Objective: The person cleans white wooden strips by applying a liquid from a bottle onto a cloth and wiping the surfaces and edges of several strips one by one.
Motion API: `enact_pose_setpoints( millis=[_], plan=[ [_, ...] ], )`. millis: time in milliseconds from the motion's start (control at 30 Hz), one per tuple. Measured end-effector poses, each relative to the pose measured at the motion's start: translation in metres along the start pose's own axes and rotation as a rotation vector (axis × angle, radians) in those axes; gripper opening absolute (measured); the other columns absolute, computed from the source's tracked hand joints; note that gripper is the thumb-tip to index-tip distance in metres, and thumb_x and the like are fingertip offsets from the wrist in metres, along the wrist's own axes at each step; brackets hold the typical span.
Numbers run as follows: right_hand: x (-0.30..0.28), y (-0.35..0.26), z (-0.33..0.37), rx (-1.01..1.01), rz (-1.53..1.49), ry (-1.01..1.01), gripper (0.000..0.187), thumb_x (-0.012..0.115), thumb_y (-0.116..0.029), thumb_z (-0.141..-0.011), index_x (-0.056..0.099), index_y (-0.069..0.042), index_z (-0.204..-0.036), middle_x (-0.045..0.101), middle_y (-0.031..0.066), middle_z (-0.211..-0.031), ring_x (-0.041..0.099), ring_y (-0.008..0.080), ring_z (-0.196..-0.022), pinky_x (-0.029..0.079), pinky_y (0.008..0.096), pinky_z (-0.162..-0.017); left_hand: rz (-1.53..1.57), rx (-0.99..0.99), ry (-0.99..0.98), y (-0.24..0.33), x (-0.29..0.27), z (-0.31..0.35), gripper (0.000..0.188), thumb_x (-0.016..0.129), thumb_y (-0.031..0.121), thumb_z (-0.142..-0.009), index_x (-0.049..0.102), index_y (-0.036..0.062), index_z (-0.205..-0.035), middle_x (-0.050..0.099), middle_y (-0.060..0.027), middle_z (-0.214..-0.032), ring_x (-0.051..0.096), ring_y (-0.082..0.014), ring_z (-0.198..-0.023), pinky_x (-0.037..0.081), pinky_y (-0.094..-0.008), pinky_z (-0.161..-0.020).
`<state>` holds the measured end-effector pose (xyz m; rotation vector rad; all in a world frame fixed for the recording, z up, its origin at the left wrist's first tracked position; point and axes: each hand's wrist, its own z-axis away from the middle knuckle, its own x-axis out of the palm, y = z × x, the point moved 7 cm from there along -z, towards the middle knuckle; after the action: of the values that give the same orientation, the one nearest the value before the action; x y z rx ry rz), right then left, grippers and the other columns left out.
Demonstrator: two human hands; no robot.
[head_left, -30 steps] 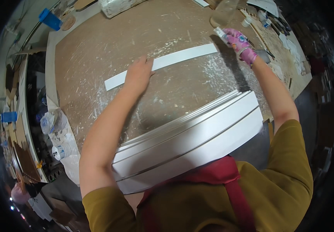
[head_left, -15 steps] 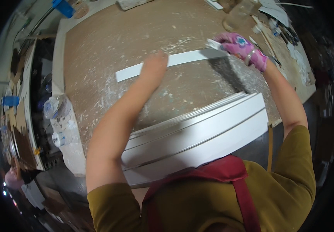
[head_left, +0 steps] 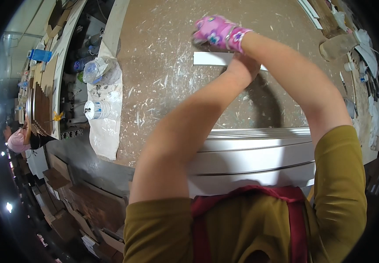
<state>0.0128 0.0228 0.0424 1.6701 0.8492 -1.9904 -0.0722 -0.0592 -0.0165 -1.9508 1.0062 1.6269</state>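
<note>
A narrow white strip lies flat on the worktable. My bare left hand is closed over its right part, partly hidden under my right forearm. My right hand, in a pink flowered glove, crosses over the left and hovers near the strip's left end. Its fingers are closed around something greyish-white that I cannot make out. Between my body and the strip lies a stack of white boards, its left part covered by my left arm.
The brown worktable is speckled with white flecks. Along its left side are a plastic bag and a white tub. A cloudy plastic container and tools stand at the right. Another person in pink is far left.
My right hand has swept left from the strip's right end, crossing above my left hand. My left hand now sits nearer the strip's right part. The whole view has turned.
</note>
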Motion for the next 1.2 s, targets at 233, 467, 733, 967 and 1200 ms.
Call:
enact_pose_setpoints(
  millis=[233, 467, 733, 967, 1200],
  plan=[
    [-0.001, -0.052, 0.024, 0.032, -0.283, -0.074, 0.033, 0.054, -0.038, -0.084, 0.064, -0.013, -0.103, 0.063, 0.0130, -0.103, 0.060, 0.0309, -0.096, 0.048, 0.0401, -0.082, 0.816, -0.256, -0.263, -0.020, 0.027, 0.017, 0.040, 0.027, 0.023, -0.097, 0.042, 0.0081, -0.132, 0.042, -0.0111, -0.138, 0.039, -0.0215, -0.127, 0.027, -0.0350, -0.109],
    [0.010, 0.038, 0.003, 0.236, -0.223, 0.043, 0.031, 0.055, -0.030, -0.085, 0.062, -0.012, -0.109, 0.062, 0.0124, -0.104, 0.062, 0.0272, -0.091, 0.048, 0.0378, -0.080, -0.173, 0.034, 0.109, 0.003, -0.013, 0.001, 0.036, 0.040, 0.016, -0.090, 0.051, 0.0062, -0.123, 0.049, -0.0149, -0.129, 0.046, -0.0286, -0.121, 0.036, -0.0388, -0.102],
    [-0.063, 0.093, 0.187, 0.034, -0.326, 0.503, 0.039, 0.049, -0.028, -0.088, 0.056, -0.004, -0.117, 0.058, 0.0152, -0.108, 0.056, 0.0296, -0.100, 0.044, 0.0366, -0.087, -0.012, 0.036, -0.088, -0.007, -0.016, 0.012, 0.038, 0.068, 0.017, -0.073, 0.056, 0.0036, -0.107, 0.055, -0.0158, -0.106, 0.054, -0.0336, -0.099, 0.047, -0.0427, -0.081],
    [0.046, 0.207, 0.427, 0.935, -0.921, 0.596, 0.028, 0.052, -0.010, -0.085, 0.059, -0.003, -0.111, 0.061, 0.0012, -0.092, 0.055, 0.0121, -0.082, 0.045, 0.0249, -0.072, 0.037, 0.065, -0.142, 0.007, -0.033, 0.008, 0.039, 0.065, 0.015, -0.077, 0.051, 0.0047, -0.112, 0.052, -0.0162, -0.105, 0.053, -0.0352, -0.097, 0.047, -0.0427, -0.080],
    [0.038, 0.154, 0.435, 0.767, -0.524, 0.451, 0.032, 0.050, -0.009, -0.083, 0.058, -0.005, -0.114, 0.061, 0.0127, -0.107, 0.057, 0.0251, -0.101, 0.044, 0.0321, -0.090, -0.008, 0.048, -0.150, 0.011, -0.032, 0.007, 0.039, 0.065, 0.017, -0.078, 0.051, 0.0052, -0.112, 0.052, -0.0158, -0.104, 0.053, -0.0352, -0.095, 0.047, -0.0427, -0.079]
  ],
)
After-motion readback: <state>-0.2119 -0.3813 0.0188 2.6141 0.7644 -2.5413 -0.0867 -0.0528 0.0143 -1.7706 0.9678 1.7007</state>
